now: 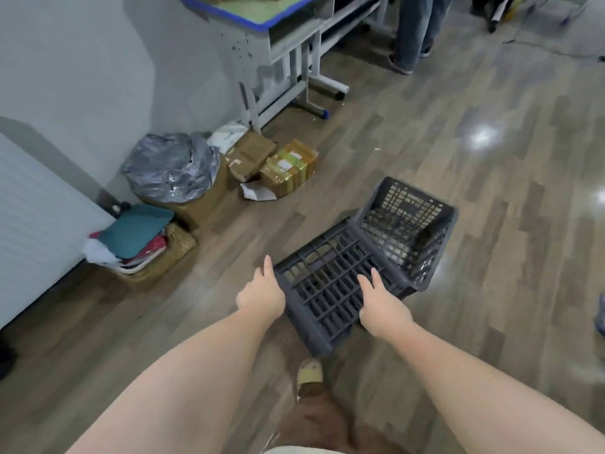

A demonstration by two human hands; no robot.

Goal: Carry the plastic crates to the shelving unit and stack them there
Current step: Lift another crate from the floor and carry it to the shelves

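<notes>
Two dark grey lattice plastic crates lie on the wooden floor in front of me. The far crate (409,224) stands upright with its opening facing up. The near crate (327,290) is tipped, one lattice wall facing up, and leans against the far one. My left hand (262,296) is at the near crate's left edge, fingers stretched out. My right hand (383,306) lies over its right part, fingers apart. Neither hand visibly closes around the crate. No shelving unit is in view.
Along the wall on the left sit a foil-covered box (170,168), cardboard parcels (288,168) and a box of cloth items (137,237). A blue-edged desk (262,18) stands behind them. A person's legs (412,34) are at the top. My sandalled foot (309,375) is just below the crate.
</notes>
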